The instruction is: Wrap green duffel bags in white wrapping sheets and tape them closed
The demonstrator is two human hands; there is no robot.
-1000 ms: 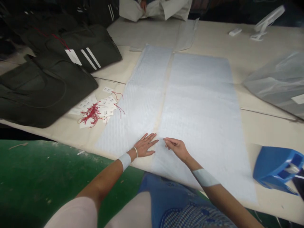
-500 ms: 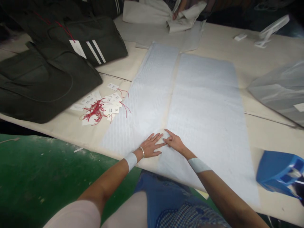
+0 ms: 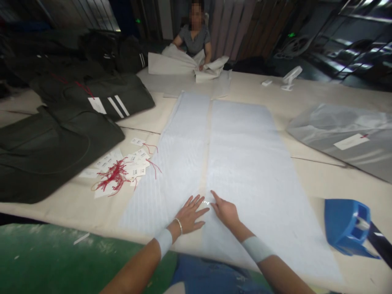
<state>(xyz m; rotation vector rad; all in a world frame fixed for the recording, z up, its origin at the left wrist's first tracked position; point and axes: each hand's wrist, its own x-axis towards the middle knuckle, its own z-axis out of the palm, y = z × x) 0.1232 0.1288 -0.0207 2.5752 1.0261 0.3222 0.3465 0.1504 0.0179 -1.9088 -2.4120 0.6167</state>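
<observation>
Two long pale blue sheets lie side by side on the table, a narrower left sheet and a wider right sheet. My left hand rests flat on the near end of the left sheet, fingers spread. My right hand lies on the near end of the right sheet with the index finger stretched toward the narrow gap between the sheets and the other fingers curled. A small shiny strip, perhaps tape, glints between the two hands over the gap.
A blue tape dispenser sits at the right near edge. White tags with red strings lie left of the sheets, beside dark bags. A grey wrapped bag lies at the right. Across the table a person handles pale fabric.
The view has tilted up, bringing the person across the table into sight. My hands stay together at the near end of the gap; the right hand had moved left to meet the left hand.
</observation>
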